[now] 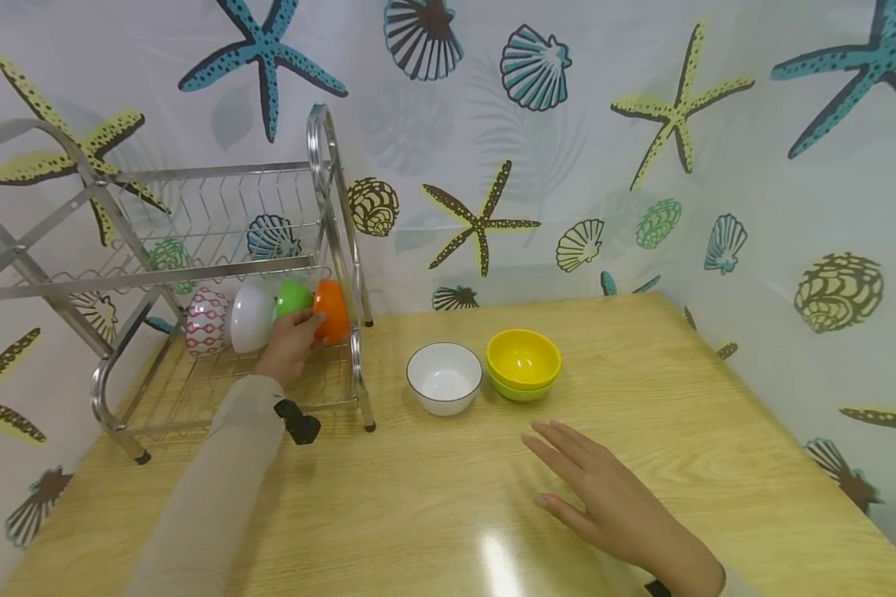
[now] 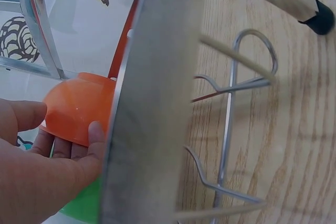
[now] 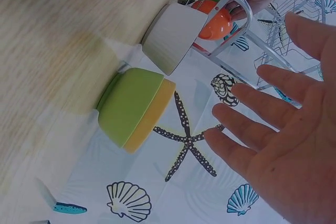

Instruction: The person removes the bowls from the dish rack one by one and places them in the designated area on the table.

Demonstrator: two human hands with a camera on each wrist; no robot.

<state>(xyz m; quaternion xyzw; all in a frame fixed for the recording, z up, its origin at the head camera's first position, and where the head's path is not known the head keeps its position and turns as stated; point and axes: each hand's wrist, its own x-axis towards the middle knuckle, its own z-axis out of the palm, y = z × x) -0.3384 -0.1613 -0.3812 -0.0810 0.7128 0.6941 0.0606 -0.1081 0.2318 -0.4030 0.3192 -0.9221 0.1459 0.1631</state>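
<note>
On the rack's lower tier, my left hand (image 1: 291,344) grips an orange bowl (image 1: 332,312) standing on its side. The left wrist view has the thumb and fingers around the rim of this orange bowl (image 2: 79,109). Beside it, partly behind the hand, is a green bowl (image 1: 293,297). Further left stand a white bowl (image 1: 250,319) and a red-patterned bowl (image 1: 207,323). My right hand (image 1: 605,497) is over the table with its fingers straight, holding nothing. Nearest to it are a yellow bowl (image 1: 523,358) nested in a light green bowl (image 1: 521,391).
A white bowl with a dark rim (image 1: 444,377) stands upright between the rack and the nested pair. The two-tier metal dish rack (image 1: 142,274) takes up the left of the wooden table (image 1: 388,514). Patterned sheets (image 1: 567,207) hang behind and on the right.
</note>
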